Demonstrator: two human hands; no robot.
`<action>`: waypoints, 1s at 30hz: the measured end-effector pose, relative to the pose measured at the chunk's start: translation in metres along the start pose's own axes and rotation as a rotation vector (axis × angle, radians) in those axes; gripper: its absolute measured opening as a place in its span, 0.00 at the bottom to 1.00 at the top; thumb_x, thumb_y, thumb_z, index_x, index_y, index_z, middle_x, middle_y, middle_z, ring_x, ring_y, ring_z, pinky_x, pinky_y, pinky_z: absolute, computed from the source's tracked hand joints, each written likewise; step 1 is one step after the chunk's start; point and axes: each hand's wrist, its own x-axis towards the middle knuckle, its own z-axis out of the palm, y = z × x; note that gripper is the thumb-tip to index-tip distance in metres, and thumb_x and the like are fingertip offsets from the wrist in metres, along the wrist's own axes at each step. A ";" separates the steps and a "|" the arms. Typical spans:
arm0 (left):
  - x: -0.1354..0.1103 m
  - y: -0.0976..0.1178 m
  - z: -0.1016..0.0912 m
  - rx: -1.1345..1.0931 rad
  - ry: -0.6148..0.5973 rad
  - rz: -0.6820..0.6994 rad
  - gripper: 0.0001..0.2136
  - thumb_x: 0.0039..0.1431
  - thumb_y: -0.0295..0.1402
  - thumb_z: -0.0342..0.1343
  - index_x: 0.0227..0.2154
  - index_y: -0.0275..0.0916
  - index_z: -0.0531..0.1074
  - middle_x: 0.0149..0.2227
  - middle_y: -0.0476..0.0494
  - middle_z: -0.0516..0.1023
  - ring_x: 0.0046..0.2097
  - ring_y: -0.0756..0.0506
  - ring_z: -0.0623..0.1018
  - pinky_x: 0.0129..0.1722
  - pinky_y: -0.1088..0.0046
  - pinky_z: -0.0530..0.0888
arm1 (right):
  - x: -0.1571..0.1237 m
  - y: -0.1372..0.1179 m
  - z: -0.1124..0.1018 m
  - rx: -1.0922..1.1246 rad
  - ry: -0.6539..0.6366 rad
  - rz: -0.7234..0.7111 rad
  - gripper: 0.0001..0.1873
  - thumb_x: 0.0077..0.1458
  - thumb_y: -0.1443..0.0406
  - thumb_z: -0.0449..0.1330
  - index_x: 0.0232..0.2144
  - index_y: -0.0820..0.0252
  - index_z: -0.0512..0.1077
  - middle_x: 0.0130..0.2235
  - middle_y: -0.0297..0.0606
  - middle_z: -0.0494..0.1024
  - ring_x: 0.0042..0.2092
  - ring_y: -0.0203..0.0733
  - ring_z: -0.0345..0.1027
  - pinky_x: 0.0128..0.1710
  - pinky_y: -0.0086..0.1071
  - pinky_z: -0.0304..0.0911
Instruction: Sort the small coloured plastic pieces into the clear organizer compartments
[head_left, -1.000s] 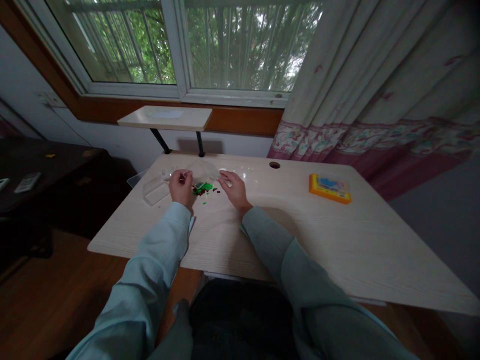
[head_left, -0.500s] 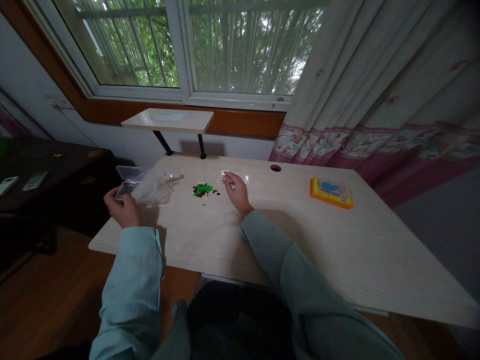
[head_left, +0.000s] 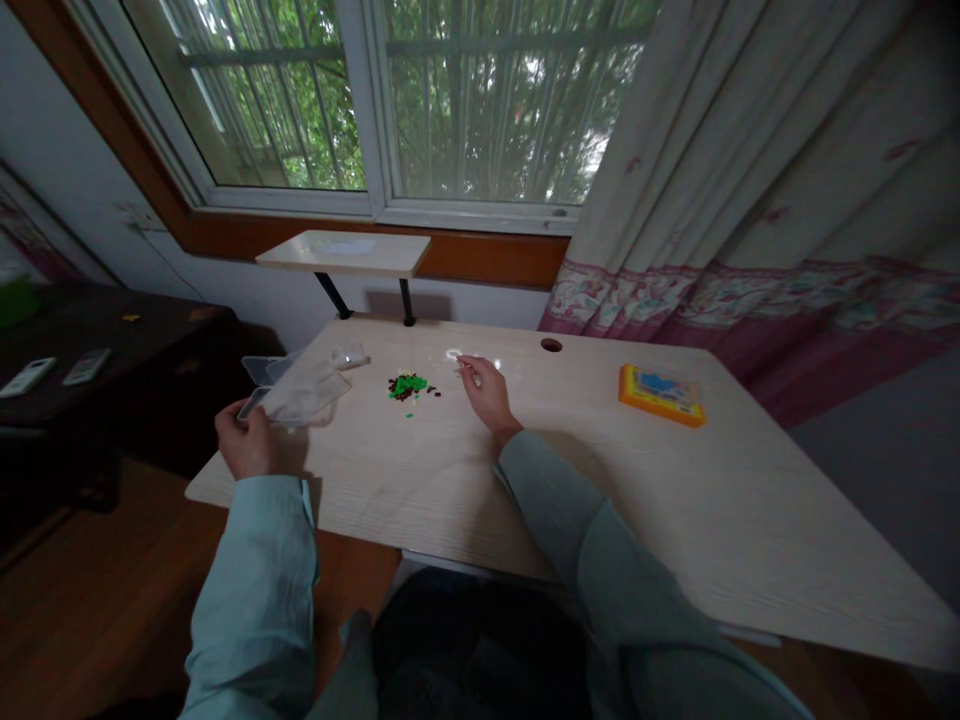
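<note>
At the desk's left side, my left hand is closed on the near edge of a clear plastic box, whose see-through lid stands swung up. Just right of it lie clear plastic bags and a small clear piece. Thumb and fingertips of my right hand are pinched together above the desk; what they hold, if anything, is too small to make out. Between the hands lies a loose pile of tiny green and dark brown bricks, with a few strays around it.
An orange-yellow flat box lies at the right of the pale desk. A round cable hole and a small raised shelf are at the back. A dark cabinet with two remotes stands left.
My left hand has come slightly nearer, tilting the clear box. My right hand has shifted a little right, still pinched. The view has tipped slightly upward; the brick pile looks the same.
</note>
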 end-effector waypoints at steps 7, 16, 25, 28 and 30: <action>-0.001 0.003 -0.055 0.217 -0.101 -0.046 0.15 0.47 0.34 0.59 0.40 0.45 0.74 0.34 0.52 0.73 0.37 0.45 0.72 0.38 0.70 0.69 | -0.003 0.008 -0.056 -0.130 -0.084 -0.070 0.15 0.63 0.61 0.52 0.45 0.56 0.76 0.44 0.41 0.80 0.47 0.45 0.72 0.51 0.42 0.67; -0.007 -0.022 -0.059 0.574 -0.096 -0.176 0.18 0.47 0.44 0.57 0.41 0.43 0.74 0.35 0.37 0.76 0.44 0.27 0.74 0.45 0.41 0.68 | -0.026 0.011 -0.145 -0.312 -0.275 -0.058 0.15 0.62 0.61 0.52 0.43 0.56 0.78 0.44 0.42 0.81 0.47 0.47 0.74 0.51 0.44 0.68; -0.032 -0.007 -0.033 0.680 -0.118 0.010 0.22 0.46 0.52 0.56 0.35 0.39 0.73 0.54 0.30 0.70 0.58 0.17 0.63 0.49 0.28 0.60 | -0.046 0.034 -0.220 -0.461 -0.210 -0.043 0.16 0.61 0.63 0.53 0.44 0.56 0.78 0.45 0.44 0.81 0.49 0.50 0.73 0.53 0.49 0.66; -0.036 -0.002 -0.029 0.631 -0.138 0.036 0.22 0.42 0.51 0.57 0.38 0.41 0.71 0.56 0.33 0.68 0.60 0.15 0.60 0.49 0.26 0.57 | -0.051 0.050 -0.243 -0.546 -0.122 -0.020 0.16 0.60 0.63 0.54 0.46 0.56 0.77 0.47 0.45 0.80 0.53 0.52 0.70 0.57 0.53 0.62; -0.037 0.001 -0.027 0.633 -0.163 0.051 0.23 0.43 0.50 0.56 0.40 0.42 0.70 0.57 0.34 0.66 0.60 0.14 0.59 0.50 0.26 0.57 | -0.053 0.062 -0.260 -0.624 -0.053 0.007 0.18 0.58 0.63 0.57 0.50 0.56 0.75 0.51 0.48 0.78 0.57 0.56 0.66 0.59 0.56 0.58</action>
